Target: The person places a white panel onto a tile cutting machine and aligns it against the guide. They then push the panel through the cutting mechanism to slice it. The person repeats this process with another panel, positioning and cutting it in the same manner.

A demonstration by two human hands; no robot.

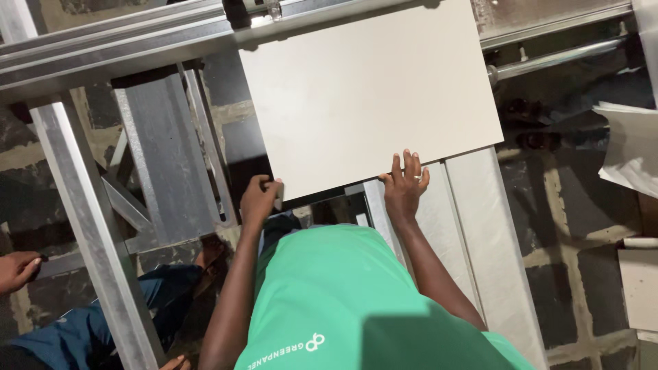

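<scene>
One pale tile [367, 92] fills the upper centre of the frame, lying flat on a metal frame [110, 51] of grey rails, and both of the wearer's hands are on its near edge. The left hand [259, 200], at centre frame, has its grip curled around the tile's lower left corner, fingers wrapped under the edge. The right hand [404, 185], just right of centre, lies flat with fingers spread on the tile's lower edge, pressing rather than clasping, one ring on a finger. At the far left edge, another person's hand [17, 269] shows, with blue trousers [103, 322] below it. Two more pale slabs [634, 147] sit at the right edge.
</scene>
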